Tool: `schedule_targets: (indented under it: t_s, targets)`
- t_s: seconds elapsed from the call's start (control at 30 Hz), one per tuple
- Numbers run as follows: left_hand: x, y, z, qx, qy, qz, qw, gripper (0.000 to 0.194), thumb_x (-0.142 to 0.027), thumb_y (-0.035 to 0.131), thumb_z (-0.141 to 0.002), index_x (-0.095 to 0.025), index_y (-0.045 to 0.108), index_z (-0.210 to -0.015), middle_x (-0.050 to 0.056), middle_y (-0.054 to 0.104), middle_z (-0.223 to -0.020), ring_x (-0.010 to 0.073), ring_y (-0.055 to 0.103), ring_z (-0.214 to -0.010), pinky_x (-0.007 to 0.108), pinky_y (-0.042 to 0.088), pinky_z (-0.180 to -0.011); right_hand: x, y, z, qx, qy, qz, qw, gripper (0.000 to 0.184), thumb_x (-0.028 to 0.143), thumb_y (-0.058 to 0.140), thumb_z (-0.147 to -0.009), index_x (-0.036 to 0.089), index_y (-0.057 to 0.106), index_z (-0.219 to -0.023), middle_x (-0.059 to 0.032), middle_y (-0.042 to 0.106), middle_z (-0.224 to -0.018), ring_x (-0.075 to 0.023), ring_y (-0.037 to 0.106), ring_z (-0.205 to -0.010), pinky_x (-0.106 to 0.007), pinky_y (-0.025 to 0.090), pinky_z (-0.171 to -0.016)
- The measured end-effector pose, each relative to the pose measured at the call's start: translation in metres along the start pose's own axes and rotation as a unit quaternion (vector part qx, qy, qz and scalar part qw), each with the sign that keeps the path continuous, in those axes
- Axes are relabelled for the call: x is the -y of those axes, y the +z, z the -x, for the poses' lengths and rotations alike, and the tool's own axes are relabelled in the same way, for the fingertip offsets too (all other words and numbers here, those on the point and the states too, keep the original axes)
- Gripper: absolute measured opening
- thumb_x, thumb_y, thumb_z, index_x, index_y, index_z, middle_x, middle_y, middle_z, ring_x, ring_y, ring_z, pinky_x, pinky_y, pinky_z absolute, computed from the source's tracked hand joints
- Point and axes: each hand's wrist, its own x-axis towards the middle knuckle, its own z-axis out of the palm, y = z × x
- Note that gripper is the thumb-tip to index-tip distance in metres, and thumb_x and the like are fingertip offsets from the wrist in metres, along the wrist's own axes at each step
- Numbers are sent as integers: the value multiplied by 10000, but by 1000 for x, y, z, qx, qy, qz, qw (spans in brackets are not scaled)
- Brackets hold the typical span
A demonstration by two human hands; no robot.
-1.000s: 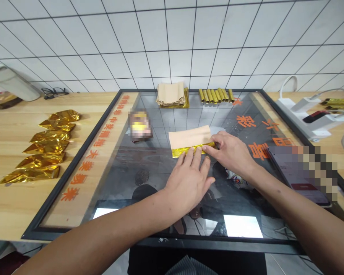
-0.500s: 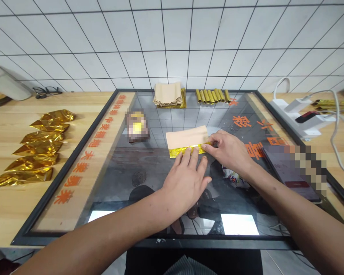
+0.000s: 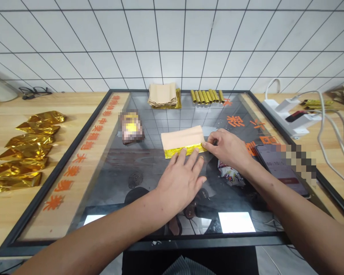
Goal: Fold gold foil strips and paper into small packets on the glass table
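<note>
Gold foil strip w/ tan paper: R hand grip pinches its end; L hand grip open, tips touching foil.

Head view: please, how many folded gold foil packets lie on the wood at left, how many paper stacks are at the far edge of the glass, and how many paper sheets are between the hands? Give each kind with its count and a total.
Folded gold foil packets: 6
Tan paper stack on gold foil: 1
Tan paper sheet on gold foil: 1
Total: 8
</note>
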Motion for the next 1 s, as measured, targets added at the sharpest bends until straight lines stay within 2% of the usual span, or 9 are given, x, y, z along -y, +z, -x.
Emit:
schedule_targets:
  t_s: [0.17, 0.27, 0.43, 0.57, 0.8, 0.9, 1.0]
  targets:
    - [1, 0, 0, -8, 9, -3, 1000, 586, -477, 374, -1137, -156, 546, -1596, 120, 480, -1705, 411, 474, -1500, 550, 449, -1195, -5, -7, -2, -36, -11, -28, 999, 187, 409, 648, -973, 263, 698, -867, -10, 758, -954, -211, 661, -836, -326, 381, -679]
    - [2, 0, -1, -8, 10, -7, 1000, 584, -477, 375, -1137, -151, 556, -1586, 122, 493, -1696, 421, 481, -1491, 552, 459, -1183, -3, -7, 3, -49, -21, -40, 998, 234, 481, 644, -994, 259, 686, -934, -16, 768, -985, -221, 685, -863, -334, 408, -694]
    - [2, -1, -2, -10, 12, -7, 1000, 581, -480, 393, -1133, -147, 555, -1581, 124, 453, -1722, 414, 477, -1493, 548, 456, -1188, -1, 1, 12, -44, -68, 47, 996, 397, 584, 714, -958, 224, 662, -1115, -101, 736, -1142, -312, 701, -1028, -391, 454, -775]
    - [2, -2, -3, 3, 9, -2, 1000, 574, -478, 399, -1133, -159, 557, -1583, 121, 474, -1709, 408, 479, -1492, 552, 455, -1188, -7, 2, 10, -22, -66, 73, 995, 331, 535, 721, -967, 238, 652, -1094, -81, 719, -1132, -295, 702, -1026, -392, 454, -781]
    - [3, -4, -2, 10, 8, -3, 1000, 584, -483, 378, -1139, -167, 540, -1603, 114, 488, -1701, 407, 477, -1498, 544, 458, -1185, -19, -3, 0, 13, -39, 11, 999, 168, 403, 695, -950, 256, 655, -1021, -50, 726, -1093, -251, 703, -998, -347, 443, -744]
    - [2, -5, -2, 15, 7, -2, 1000, 588, -477, 382, -1139, -163, 530, -1613, 117, 479, -1707, 422, 468, -1507, 551, 454, -1188, -17, -5, 1, -23, -35, -41, 998, 77, 307, 658, -952, 246, 660, -1000, -35, 748, -999, -218, 693, -885, -330, 448, -725]
    - [1, -4, -3, 13, 7, 0, 1000, 577, -467, 395, -1137, -155, 545, -1598, 130, 475, -1708, 425, 465, -1512, 561, 454, -1187, -3, -3, 8, -69, -84, -122, 987, 88, 297, 595, -1006, 237, 647, -967, -14, 730, -853, -195, 663, -780, -317, 465, -729]
